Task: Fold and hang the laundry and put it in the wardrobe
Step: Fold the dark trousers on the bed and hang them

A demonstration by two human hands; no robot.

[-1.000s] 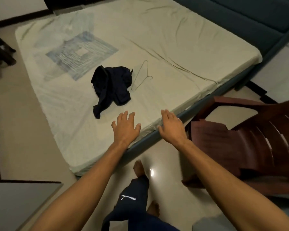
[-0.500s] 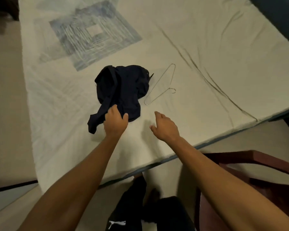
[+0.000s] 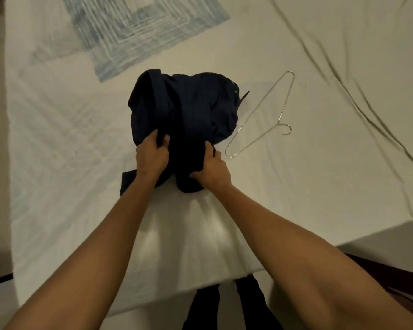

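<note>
Just the one head view here, looking straight down over the near edge of the bed (image 3: 57, 186).

A dark navy garment (image 3: 188, 115) is lying in a crumpled heap on the pale sheet, roughly mid-bed from left to right and a fair way in from the near edge. It's bunched up enough that I can't tell what kind of clothing it is. One strip of it is trailing out toward the near-left, partly under the left forearm.

Both hands are on the near end of that heap. The left hand (image 3: 152, 156) is gripping the left side, thumb on top of the cloth and fingers curled into a fold. The right hand (image 3: 211, 169) is gripping the right side, fingers tucked into the fabric and the thumb pressing along its near edge. The two hands are sitting close together with a band of the cloth between them.

A thin wire hanger (image 3: 260, 120) is lying flat on the sheet just right of the garment, apart from both hands, its hook pointing toward the right edge.

Toward the far-left corner the sheet is showing a blue square print (image 3: 138, 29). Long creases (image 3: 343, 91) are running across the right side of the bed.
</note>
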